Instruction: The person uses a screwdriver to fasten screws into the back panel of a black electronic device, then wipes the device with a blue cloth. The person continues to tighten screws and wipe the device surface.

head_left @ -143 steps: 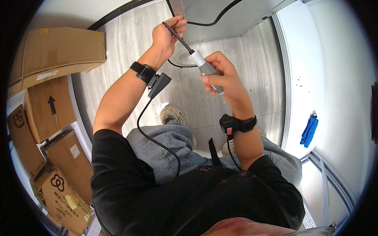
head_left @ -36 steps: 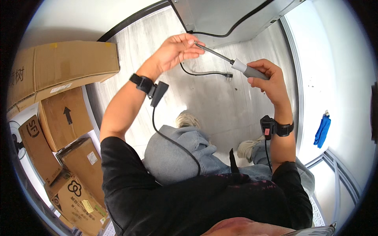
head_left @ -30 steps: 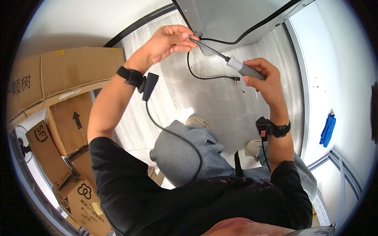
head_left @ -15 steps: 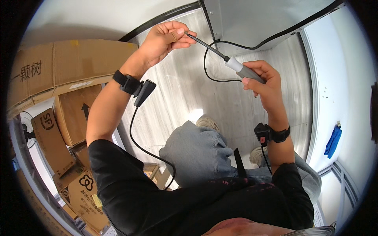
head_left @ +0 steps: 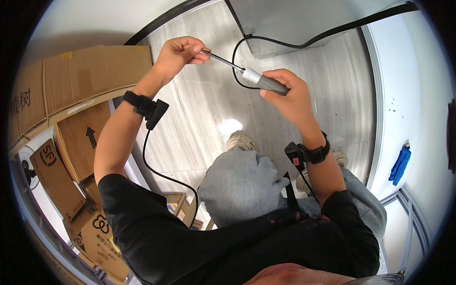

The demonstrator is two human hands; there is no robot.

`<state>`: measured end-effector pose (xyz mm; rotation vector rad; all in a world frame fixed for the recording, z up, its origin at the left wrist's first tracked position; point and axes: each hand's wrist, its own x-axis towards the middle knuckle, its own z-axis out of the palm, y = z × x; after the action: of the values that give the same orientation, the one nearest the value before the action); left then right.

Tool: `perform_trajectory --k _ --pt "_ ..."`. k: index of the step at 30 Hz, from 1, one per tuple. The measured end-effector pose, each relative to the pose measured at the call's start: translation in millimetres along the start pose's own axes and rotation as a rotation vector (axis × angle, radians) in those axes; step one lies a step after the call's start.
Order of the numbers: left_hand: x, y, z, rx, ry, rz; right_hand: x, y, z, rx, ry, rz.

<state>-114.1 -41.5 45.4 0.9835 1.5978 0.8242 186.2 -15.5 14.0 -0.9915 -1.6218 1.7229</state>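
I hold a screwdriver (head_left: 251, 75) level over the floor, slanting from upper left to lower right. Its handle is dark grey with a white collar, and its slim metal shaft points left. Around the handle, my right hand (head_left: 295, 100) is closed, thumb below and fingers above. At the other end my left hand (head_left: 174, 59) pinches the shaft's tip between thumb and fingers. Whether a small piece is at the tip is too small to tell. Black straps with small black devices sit on both wrists.
Cardboard boxes (head_left: 99, 69) are stacked along the left side. A grey metal cabinet (head_left: 294, 23) stands ahead, with a black cable (head_left: 304, 46) looping down behind the screwdriver. A blue cloth (head_left: 401, 164) hangs at the right wall. My bent knee (head_left: 242, 185) is below my hands.
Both hands and the screwdriver have shifted left in the view, and the shaft lies a little flatter. The surroundings have slid left too. Both hands keep hold of the screwdriver.
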Motion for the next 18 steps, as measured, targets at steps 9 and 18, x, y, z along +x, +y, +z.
perform_trajectory --k 9,18 --pt "10 -25 31 -0.141 0.023 0.136 1 22 -22 0.065 -0.025 0.089" --pt "46 -79 121 -0.518 -0.036 0.081 -45 78 -52 0.089 0.11 0.338"
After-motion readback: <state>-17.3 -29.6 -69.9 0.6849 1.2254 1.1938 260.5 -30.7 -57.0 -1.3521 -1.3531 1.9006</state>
